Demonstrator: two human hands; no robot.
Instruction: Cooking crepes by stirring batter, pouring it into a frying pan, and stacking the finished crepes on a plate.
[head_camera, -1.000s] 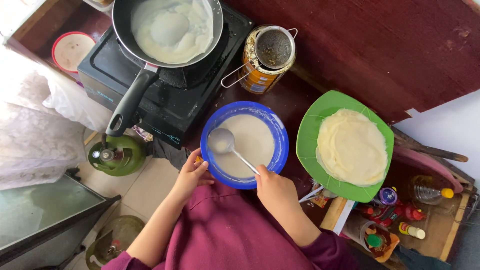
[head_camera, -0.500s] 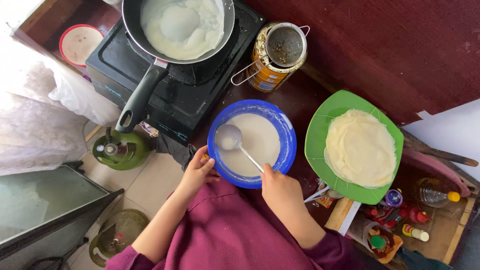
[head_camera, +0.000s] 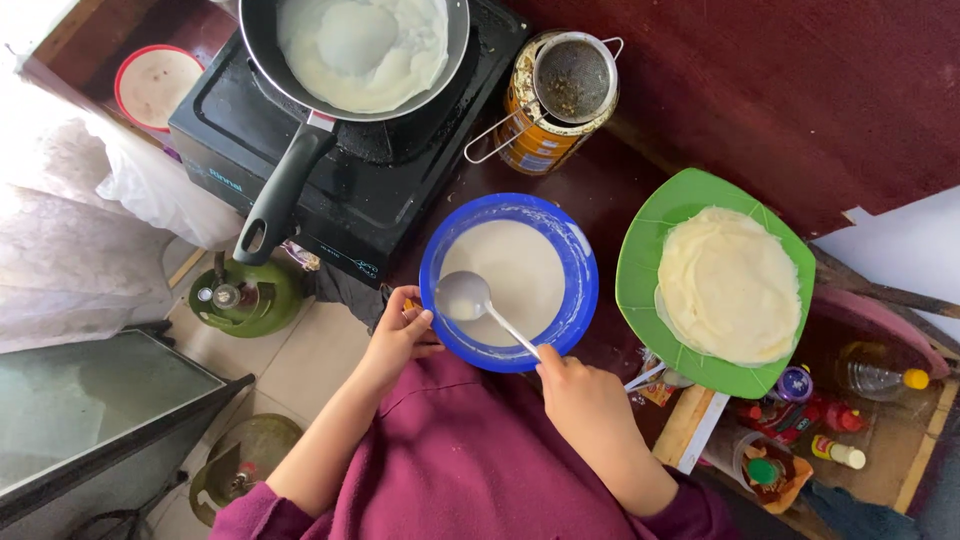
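Left hand (head_camera: 400, 335): I see it gripping the near-left rim of the blue bowl (head_camera: 575, 300).
Right hand (head_camera: 580, 385): closed on the ladle (head_camera: 468, 297) handle.
Ladle: over the batter (head_camera: 515, 280) in the bowl.
Bowl: on the bench (head_camera: 620, 185), between the stove (head_camera: 330, 190) and the green plate (head_camera: 650, 260).

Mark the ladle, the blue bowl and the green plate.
ladle (head_camera: 465, 296), head view, on the back of its scoop.
blue bowl (head_camera: 584, 262), head view, on its right rim.
green plate (head_camera: 636, 262), head view, on the bare left rim, beside the stacked crepes.
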